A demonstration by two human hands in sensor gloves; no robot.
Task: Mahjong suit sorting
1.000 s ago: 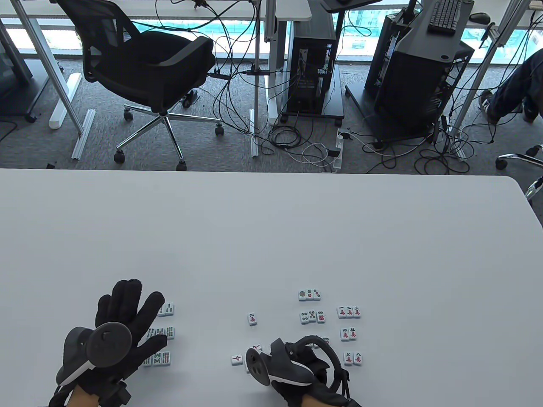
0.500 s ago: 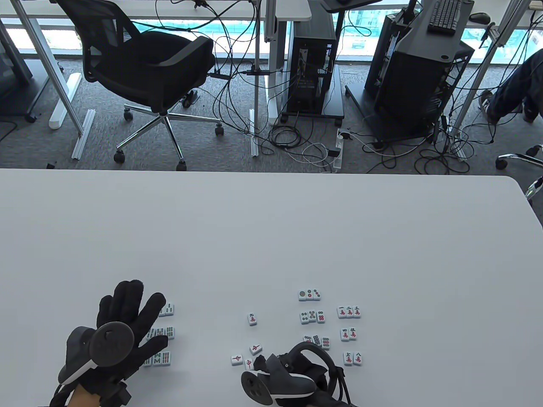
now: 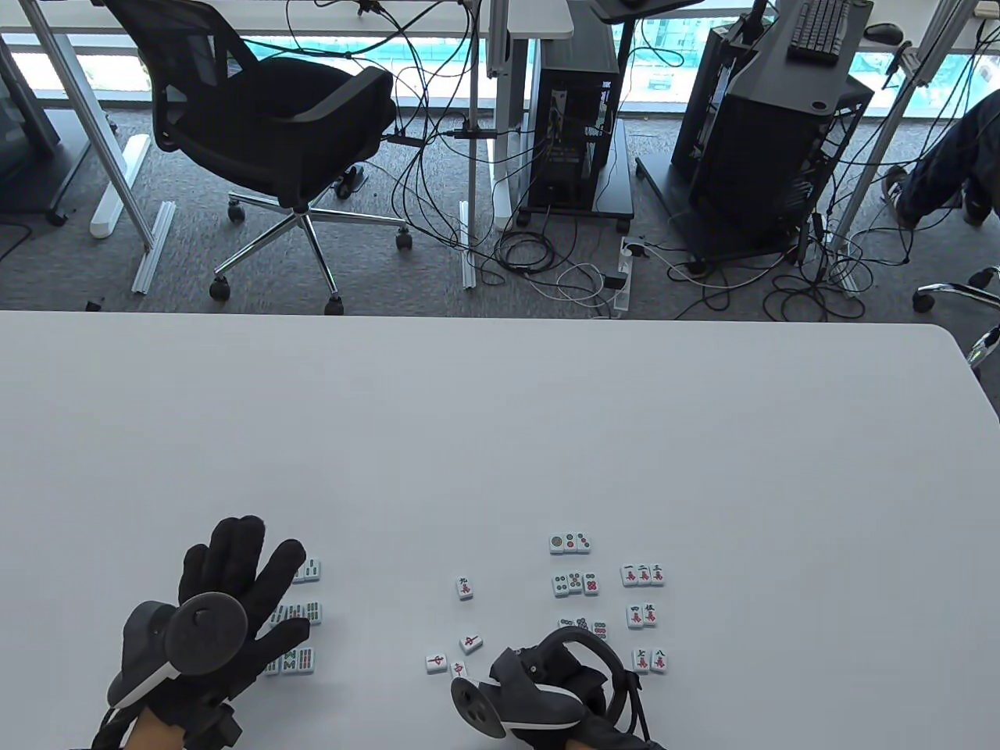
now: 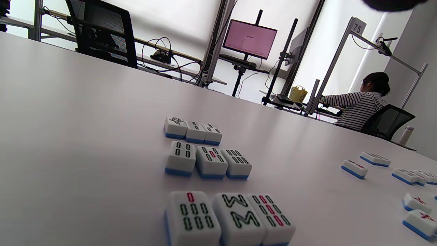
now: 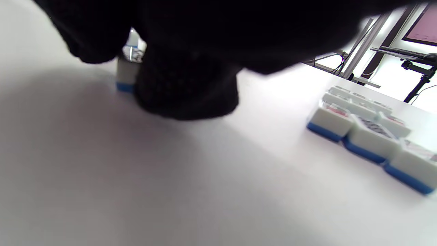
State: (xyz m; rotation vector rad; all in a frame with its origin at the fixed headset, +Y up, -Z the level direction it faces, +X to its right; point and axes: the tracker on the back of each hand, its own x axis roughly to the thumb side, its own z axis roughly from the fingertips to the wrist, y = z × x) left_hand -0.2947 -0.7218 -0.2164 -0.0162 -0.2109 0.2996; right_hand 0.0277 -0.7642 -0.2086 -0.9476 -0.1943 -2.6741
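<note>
Mahjong tiles [image 3: 573, 583] lie face up on the near part of the white table [image 3: 500, 422], white-topped with blue undersides. Bamboo rows [image 4: 205, 162] sit partly under the left hand [image 3: 226, 594], whose straight, spread fingers hold nothing. The right hand [image 3: 558, 687] curls low beside the circle tiles; its fingertips [image 5: 186, 92] touch one tile [image 5: 127, 73] (whether pinched, I cannot tell). Character tiles [image 3: 643, 576] sit rightmost; three loose tiles [image 3: 457, 658] lie between.

Left hand [image 3: 226, 594] at seven o'clock, palm down, fingers [image 3: 234, 543] spread straight toward twelve, tracker strapped on its back. Right hand [image 3: 574, 687] at six o'clock, knuckles up, fingers [image 5: 186, 90] curled downward, tips touching the counter [image 3: 500, 437]; grip unclear.
</note>
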